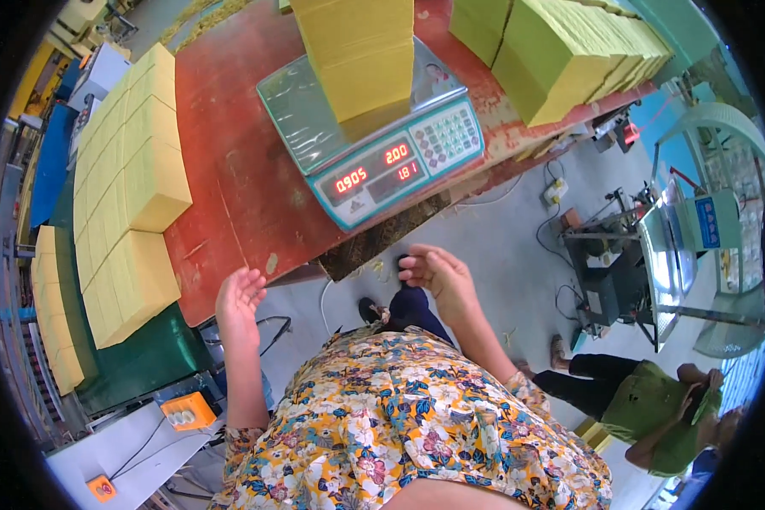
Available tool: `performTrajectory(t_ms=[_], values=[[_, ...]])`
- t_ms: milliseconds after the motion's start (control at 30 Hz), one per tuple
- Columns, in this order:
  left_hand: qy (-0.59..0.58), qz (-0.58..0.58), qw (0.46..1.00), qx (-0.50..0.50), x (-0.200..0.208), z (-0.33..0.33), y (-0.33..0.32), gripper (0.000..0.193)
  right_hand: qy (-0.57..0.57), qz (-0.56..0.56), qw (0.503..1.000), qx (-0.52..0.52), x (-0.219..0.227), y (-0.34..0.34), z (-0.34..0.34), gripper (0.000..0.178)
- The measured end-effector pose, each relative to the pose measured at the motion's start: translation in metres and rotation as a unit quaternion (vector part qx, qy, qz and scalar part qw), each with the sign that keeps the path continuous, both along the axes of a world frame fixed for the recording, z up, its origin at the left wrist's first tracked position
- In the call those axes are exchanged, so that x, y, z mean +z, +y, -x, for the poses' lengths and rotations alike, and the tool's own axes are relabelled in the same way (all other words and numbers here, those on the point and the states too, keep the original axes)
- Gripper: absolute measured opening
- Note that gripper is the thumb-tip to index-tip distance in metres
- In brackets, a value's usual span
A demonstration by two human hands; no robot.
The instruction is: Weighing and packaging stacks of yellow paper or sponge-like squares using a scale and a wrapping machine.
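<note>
Head view. Left hand (pixel 242 293): bare, fingers loosely bent and slightly apart, gripping nothing. Right hand (pixel 433 272): likewise empty, fingers softly curled. Yellow stack (pixel 361 68) sits ahead of both hands, touching neither, on the scale (pixel 291 119) at the near edge of the red table (pixel 238 183).

Risk, my judgement: a one-sided push from either hand could topple the stack or shear its layers; a bump from the right hand could catch the keypad (pixel 447 136) or shift the scale edgeward.

Stack appears upright, long axis vertical, one broad face toward the hands; upper end out of frame.
</note>
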State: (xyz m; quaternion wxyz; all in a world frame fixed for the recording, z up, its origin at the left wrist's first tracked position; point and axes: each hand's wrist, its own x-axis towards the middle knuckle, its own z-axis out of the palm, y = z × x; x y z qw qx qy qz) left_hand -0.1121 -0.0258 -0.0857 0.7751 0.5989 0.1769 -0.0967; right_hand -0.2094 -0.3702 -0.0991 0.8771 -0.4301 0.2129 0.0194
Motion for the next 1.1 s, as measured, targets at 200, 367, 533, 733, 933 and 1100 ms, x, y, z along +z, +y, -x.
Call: performTrajectory(t_ms=[200, 367, 533, 733, 933, 1100], values=[[0.005, 0.013, 1.000, -0.026, 0.006, 0.016, -0.003, 0.034, -0.023, 0.019, 0.999, 0.015, 0.008, 0.029, 0.013, 0.032], [-0.046, 0.032, 0.995, -0.083, 0.018, 0.023, -0.004, 0.033, -0.036, 0.051, 0.998, 0.014, 0.015, 0.034, 0.018, 0.030], [-0.021, 0.034, 0.997, -0.067, 0.008, 0.034, 0.009, 0.032, -0.032, 0.027, 0.999, 0.027, 0.007, 0.046, 0.027, 0.029], [-0.036, 0.035, 0.996, -0.067, 0.019, 0.024, 0.000, 0.031, -0.020, 0.029, 0.999, 0.037, 0.010, 0.046, 0.021, 0.030], [-0.066, 0.054, 0.992, -0.089, 0.037, -0.001, -0.037, 0.030, -0.022, 0.016, 0.999, 0.032, 0.015, 0.029, 0.003, 0.031], [-0.107, 0.092, 0.983, -0.115, 0.070, -0.044, -0.101, 0.030, -0.039, 0.046, 0.998, 0.024, 0.030, -0.011, -0.020, 0.028]])
